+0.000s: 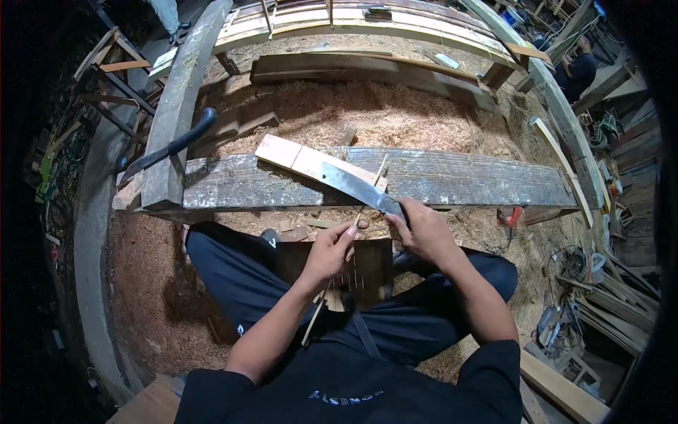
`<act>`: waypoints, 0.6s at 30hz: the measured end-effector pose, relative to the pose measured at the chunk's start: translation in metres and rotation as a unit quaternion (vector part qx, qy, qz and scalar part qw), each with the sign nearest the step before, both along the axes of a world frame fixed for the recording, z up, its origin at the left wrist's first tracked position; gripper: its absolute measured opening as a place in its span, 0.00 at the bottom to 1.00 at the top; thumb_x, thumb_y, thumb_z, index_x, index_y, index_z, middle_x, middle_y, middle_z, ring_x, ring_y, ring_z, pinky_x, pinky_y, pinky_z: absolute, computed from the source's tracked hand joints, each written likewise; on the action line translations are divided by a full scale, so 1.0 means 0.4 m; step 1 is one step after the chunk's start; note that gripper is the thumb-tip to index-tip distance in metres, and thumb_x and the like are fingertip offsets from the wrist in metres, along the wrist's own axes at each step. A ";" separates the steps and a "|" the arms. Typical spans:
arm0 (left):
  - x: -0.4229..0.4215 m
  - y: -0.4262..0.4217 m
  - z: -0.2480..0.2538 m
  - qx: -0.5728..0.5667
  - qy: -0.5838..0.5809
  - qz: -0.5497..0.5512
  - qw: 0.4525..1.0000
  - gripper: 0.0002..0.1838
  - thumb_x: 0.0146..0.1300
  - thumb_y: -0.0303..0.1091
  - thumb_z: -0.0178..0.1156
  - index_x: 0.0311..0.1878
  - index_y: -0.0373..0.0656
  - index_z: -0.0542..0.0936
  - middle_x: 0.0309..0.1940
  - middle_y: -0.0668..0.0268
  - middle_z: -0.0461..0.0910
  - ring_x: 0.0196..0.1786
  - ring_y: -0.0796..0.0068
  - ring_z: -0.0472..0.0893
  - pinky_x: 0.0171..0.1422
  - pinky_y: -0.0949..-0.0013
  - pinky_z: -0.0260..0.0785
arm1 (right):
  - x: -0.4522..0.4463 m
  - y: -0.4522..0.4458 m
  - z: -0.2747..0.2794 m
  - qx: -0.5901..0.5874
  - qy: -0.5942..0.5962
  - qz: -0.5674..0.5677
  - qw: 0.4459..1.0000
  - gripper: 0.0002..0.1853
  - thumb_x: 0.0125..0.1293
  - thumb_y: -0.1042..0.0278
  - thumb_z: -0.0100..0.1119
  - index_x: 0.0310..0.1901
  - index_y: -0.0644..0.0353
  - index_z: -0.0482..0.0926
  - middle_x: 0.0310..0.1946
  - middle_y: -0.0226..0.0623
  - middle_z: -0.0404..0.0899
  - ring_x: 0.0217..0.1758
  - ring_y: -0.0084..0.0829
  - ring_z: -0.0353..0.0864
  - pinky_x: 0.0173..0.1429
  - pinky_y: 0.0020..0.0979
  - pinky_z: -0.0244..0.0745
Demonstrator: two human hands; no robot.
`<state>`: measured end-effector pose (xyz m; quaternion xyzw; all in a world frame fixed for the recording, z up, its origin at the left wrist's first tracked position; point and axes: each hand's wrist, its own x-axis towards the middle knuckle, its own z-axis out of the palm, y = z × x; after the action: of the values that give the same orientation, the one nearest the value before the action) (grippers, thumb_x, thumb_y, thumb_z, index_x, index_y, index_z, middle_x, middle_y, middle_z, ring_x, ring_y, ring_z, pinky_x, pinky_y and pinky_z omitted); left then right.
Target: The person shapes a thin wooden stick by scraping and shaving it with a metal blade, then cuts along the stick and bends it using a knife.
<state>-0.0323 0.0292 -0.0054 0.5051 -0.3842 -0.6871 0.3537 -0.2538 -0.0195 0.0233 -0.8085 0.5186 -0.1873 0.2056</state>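
Worktop (487, 187): weathered beam, bounded at left by a grey timber (175, 106); I see its top running well past the board (282, 152) to the right.
Board: pale, aslant, left end over the far edge.
Knife (353, 186): broad grey blade above the board's near side.
Right hand (426, 230): closed round the knife's handle.
Left hand (328, 253): fingertips pinched on the strip (316, 317).
Strip: thin, pale, slanting up across the worktop's near edge.

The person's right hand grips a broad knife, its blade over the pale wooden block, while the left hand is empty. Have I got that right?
Not quite: the head view shows the left hand pinching a thin strip. The right hand does grip the broad knife, its blade over the pale wooden block.
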 end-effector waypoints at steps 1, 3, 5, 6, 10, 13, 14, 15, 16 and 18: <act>-0.001 0.000 0.004 0.004 0.002 -0.003 1.000 0.17 0.78 0.41 0.47 0.59 0.44 0.79 0.15 0.79 0.64 0.15 0.90 0.59 0.19 0.81 0.50 | 0.004 0.000 0.011 0.027 0.038 -0.009 0.999 0.22 0.72 0.51 0.53 0.51 0.65 0.73 0.38 0.56 0.81 0.40 0.57 0.82 0.42 0.51 0.77; -0.001 0.004 0.009 0.008 0.012 -0.002 1.000 0.17 0.78 0.41 0.47 0.59 0.44 0.79 0.15 0.79 0.64 0.15 0.90 0.59 0.19 0.81 0.50 | 0.010 0.000 0.008 0.055 0.074 -0.019 0.996 0.22 0.72 0.49 0.51 0.49 0.65 0.73 0.35 0.56 0.82 0.37 0.58 0.82 0.40 0.53 0.77; -0.002 0.013 0.017 0.013 0.024 -0.001 1.000 0.17 0.78 0.41 0.48 0.58 0.44 0.79 0.15 0.79 0.63 0.14 0.90 0.59 0.19 0.81 0.51 | 0.013 0.003 -0.002 0.081 0.089 -0.035 0.992 0.25 0.73 0.45 0.49 0.46 0.65 0.71 0.30 0.56 0.81 0.35 0.59 0.82 0.38 0.54 0.77; -0.004 0.020 0.022 0.018 0.020 0.001 1.000 0.16 0.78 0.41 0.48 0.58 0.43 0.78 0.14 0.79 0.63 0.14 0.90 0.59 0.18 0.81 0.50 | 0.014 0.006 -0.006 0.081 0.089 -0.037 0.992 0.25 0.73 0.45 0.49 0.46 0.65 0.71 0.30 0.56 0.81 0.35 0.59 0.82 0.38 0.54 0.77; -0.005 0.036 -0.012 -0.016 0.035 0.009 0.999 0.15 0.77 0.38 0.49 0.57 0.41 0.78 0.14 0.79 0.62 0.13 0.90 0.59 0.17 0.80 0.49 | 0.013 0.021 -0.007 0.078 0.110 -0.044 0.990 0.27 0.71 0.41 0.49 0.41 0.65 0.71 0.26 0.57 0.81 0.34 0.59 0.82 0.38 0.54 0.77; -0.003 0.039 -0.017 -0.009 0.041 0.013 0.999 0.15 0.77 0.37 0.49 0.56 0.39 0.78 0.13 0.80 0.62 0.13 0.90 0.58 0.18 0.80 0.49 | 0.011 0.027 -0.019 0.060 0.112 -0.044 0.991 0.28 0.70 0.40 0.50 0.39 0.65 0.72 0.24 0.57 0.80 0.32 0.59 0.83 0.36 0.53 0.77; -0.004 0.040 -0.018 -0.010 0.040 0.015 0.999 0.15 0.77 0.38 0.50 0.55 0.39 0.79 0.13 0.81 0.61 0.13 0.90 0.58 0.18 0.80 0.49 | 0.011 0.030 -0.023 0.044 0.110 -0.041 0.992 0.28 0.70 0.39 0.51 0.38 0.65 0.72 0.23 0.56 0.80 0.30 0.58 0.83 0.34 0.53 0.77; -0.005 0.041 -0.022 -0.009 0.040 0.013 0.999 0.15 0.77 0.38 0.50 0.55 0.39 0.79 0.13 0.81 0.61 0.13 0.90 0.58 0.18 0.80 0.49 | 0.013 0.034 -0.030 0.045 0.110 -0.044 0.992 0.28 0.70 0.39 0.51 0.38 0.65 0.72 0.23 0.56 0.80 0.30 0.58 0.83 0.34 0.53 0.77; -0.005 0.043 -0.025 -0.018 0.030 0.023 0.999 0.14 0.76 0.38 0.51 0.52 0.38 0.80 0.13 0.81 0.62 0.13 0.90 0.58 0.18 0.79 0.48 | 0.016 0.038 -0.039 0.027 0.107 -0.034 0.993 0.29 0.70 0.39 0.51 0.37 0.65 0.72 0.22 0.56 0.80 0.28 0.57 0.83 0.33 0.52 0.78; -0.005 0.049 -0.037 -0.026 0.019 0.031 0.999 0.14 0.76 0.38 0.52 0.50 0.37 0.81 0.13 0.81 0.62 0.13 0.91 0.58 0.17 0.79 0.47 | 0.023 0.050 -0.042 0.010 0.102 -0.028 0.994 0.29 0.69 0.38 0.51 0.36 0.65 0.73 0.21 0.55 0.80 0.27 0.56 0.83 0.31 0.51 0.78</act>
<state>-0.0342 0.0488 -0.0201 0.4939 -0.3799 -0.6751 0.3950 -0.2447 0.0004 0.0063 -0.8066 0.5612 -0.1040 0.1539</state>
